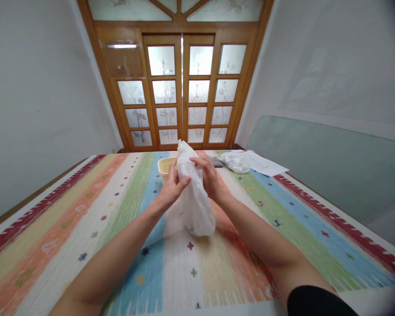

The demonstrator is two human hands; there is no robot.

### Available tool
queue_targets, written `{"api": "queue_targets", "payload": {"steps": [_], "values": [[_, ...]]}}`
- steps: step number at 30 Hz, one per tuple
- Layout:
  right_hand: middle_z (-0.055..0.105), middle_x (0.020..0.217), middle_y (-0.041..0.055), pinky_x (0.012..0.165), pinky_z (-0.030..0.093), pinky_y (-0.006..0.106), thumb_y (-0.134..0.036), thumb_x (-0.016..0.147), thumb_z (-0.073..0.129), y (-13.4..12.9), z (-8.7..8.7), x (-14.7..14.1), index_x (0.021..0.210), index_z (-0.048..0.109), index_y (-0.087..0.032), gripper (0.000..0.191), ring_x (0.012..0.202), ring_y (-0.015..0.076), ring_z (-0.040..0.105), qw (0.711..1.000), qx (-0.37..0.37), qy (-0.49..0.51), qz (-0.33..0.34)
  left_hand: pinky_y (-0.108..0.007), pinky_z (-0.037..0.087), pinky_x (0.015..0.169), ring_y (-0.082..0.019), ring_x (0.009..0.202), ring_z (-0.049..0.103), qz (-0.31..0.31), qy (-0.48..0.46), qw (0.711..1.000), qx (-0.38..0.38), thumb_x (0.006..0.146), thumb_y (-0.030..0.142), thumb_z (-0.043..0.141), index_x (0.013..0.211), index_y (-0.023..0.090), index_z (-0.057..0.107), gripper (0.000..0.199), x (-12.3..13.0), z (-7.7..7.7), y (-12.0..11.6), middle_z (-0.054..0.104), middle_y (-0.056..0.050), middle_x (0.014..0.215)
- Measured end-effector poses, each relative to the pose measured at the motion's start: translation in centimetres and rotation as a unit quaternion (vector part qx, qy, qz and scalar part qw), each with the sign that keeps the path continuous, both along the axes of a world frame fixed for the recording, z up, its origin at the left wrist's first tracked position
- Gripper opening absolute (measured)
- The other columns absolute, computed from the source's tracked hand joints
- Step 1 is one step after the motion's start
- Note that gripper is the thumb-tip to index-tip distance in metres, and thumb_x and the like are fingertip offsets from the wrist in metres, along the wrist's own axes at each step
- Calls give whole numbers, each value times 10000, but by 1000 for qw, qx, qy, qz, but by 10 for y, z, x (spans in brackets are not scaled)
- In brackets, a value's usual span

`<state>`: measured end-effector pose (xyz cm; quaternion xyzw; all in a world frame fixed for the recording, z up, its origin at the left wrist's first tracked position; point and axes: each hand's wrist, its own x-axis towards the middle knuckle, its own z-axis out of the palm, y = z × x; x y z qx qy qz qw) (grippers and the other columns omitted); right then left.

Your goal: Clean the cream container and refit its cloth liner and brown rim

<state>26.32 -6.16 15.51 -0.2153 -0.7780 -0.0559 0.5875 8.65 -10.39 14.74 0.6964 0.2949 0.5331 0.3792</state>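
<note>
A white, thin plastic bag (195,202) stands upright over the striped tablecloth, held between both hands. My left hand (173,186) is closed on its left side, with the thumb pressed against the plastic. On the upper right side, my right hand (208,175) grips the bag with bent fingers. Just behind my left hand is a pale yellow container (164,165), partly hidden by the hand and the bag. What the bag holds, if anything, cannot be made out.
A second crumpled white bag (236,162) lies at the back right, beside printed white paper (266,164) and a small dark item (216,162). The striped cloth (118,219) covers the table. Wooden doors with glass panes stand beyond it.
</note>
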Motion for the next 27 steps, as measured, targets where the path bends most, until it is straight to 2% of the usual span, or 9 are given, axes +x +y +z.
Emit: {"api": "queue_targets", "payload": {"steps": [2, 4, 7, 10, 13, 16, 18, 22, 27], "values": [[656, 1259, 81, 1042, 497, 512, -300, 952, 576, -3, 2, -3, 1461, 493, -326, 517, 1185, 283, 627, 999, 6, -48, 9, -545, 391, 1224, -330, 1513, 432, 40, -3, 998, 41, 949, 605, 622, 1651, 257, 101, 941, -2, 4, -1, 395, -179, 1642], [607, 1414, 87, 1196, 365, 595, -268, 928, 559, -4, 3, -4, 1517, 437, -319, 604, 1367, 304, 547, 995, 3, -99, 8, -548, 316, 1271, -336, 1568, 331, 103, 19, 989, 102, 899, 546, 724, 1660, 294, 87, 1023, -6, 9, -5, 294, -149, 1694], [541, 1527, 90, 1277, 210, 635, -230, 908, 542, 1, 4, -2, 1527, 434, -295, 632, 1498, 308, 429, 994, -10, -109, 6, -527, 385, 1232, -308, 1502, 441, 171, 47, 971, 159, 913, 377, 728, 1667, 336, 43, 1019, -11, 17, -12, 371, -130, 1655], [569, 1495, 114, 1247, 307, 582, -340, 957, 567, 10, 3, 1, 1444, 524, -280, 493, 1445, 304, 487, 996, -92, 6, 8, -456, 512, 1119, -259, 1340, 600, 222, 89, 955, 178, 948, 218, 595, 1670, 333, 33, 923, -16, 20, -19, 485, -123, 1586], [666, 1345, 111, 1151, 445, 512, -569, 1012, 487, 18, 1, 2, 1337, 604, -267, 459, 1295, 279, 608, 955, -247, 119, 115, -412, 563, 1028, -252, 1238, 658, 270, 154, 927, 208, 910, 131, 540, 1662, 318, 154, 866, -19, 17, -22, 538, -117, 1555], [728, 1206, 102, 1051, 527, 471, -809, 928, 438, 20, 0, 1, 1228, 670, -250, 676, 1214, 279, 656, 879, -358, 146, 278, -388, 579, 966, -240, 1143, 698, 251, 201, 917, 236, 870, 88, 517, 1652, 294, 222, 862, -18, 12, -21, 630, -113, 1462], [751, 1133, 102, 973, 569, 439, -857, 805, 589, 16, 1, -1, 1166, 701, -245, 720, 1173, 289, 674, 839, -404, 150, 330, -369, 583, 918, -226, 1048, 720, 221, 226, 919, 237, 850, 91, 528, 1655, 281, 221, 882, -17, 11, -20, 683, -110, 1381], [776, 983, 91, 840, 604, 395, -709, 693, 809, 4, 8, -1, 1054, 732, -220, 612, 1038, 295, 719, 799, -456, 186, 344, -352, 574, 848, -209, 886, 718, 167, 259, 928, 209, 829, 132, 572, 1657, 261, 216, 910, -16, 15, -22, 734, -101, 1256], [777, 891, 90, 790, 611, 397, -621, 741, 763, -10, 29, 6, 948, 749, -201, 468, 949, 298, 735, 782, -461, 256, 332, -366, 554, 880, -214, 916, 721, 139, 244, 950, 137, 853, 169, 594, 1635, 271, 213, 876, -13, 18, -23, 705, -108, 1312]]}}
